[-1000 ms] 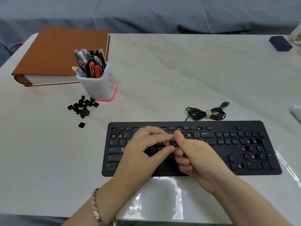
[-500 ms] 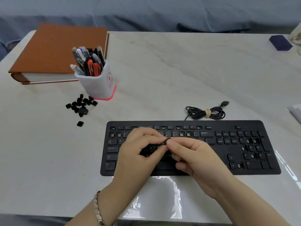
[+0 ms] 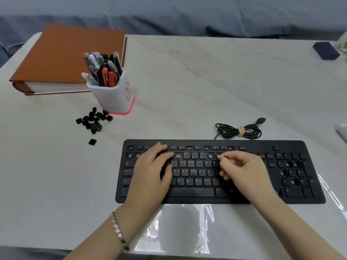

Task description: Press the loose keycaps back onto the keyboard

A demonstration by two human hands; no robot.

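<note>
Now seating one keycap (image 3: 219,157) on the keyboard (image 3: 253,145) number row.
Right hand (image 3: 242,169) pinches it; left hand (image 3: 152,169) rests flat, holding nothing; next likely needs a straight-down press.

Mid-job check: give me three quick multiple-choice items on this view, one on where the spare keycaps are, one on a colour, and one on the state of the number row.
1. The pile of keycaps lies:
A) on the book
B) just in front of the pen cup
C) beside the cable

2. The band at the pen cup's base is:
A) blue
B) green
C) pink

3. The keyboard's number row:
A) has every cap on
B) has bare slots
C) is covered by a cloth

Answers:
1 B, the caps sit at the cup's foot.
2 C, the band shows pink against the white cup.
3 B, pale uncapped slots show in that row.
</note>
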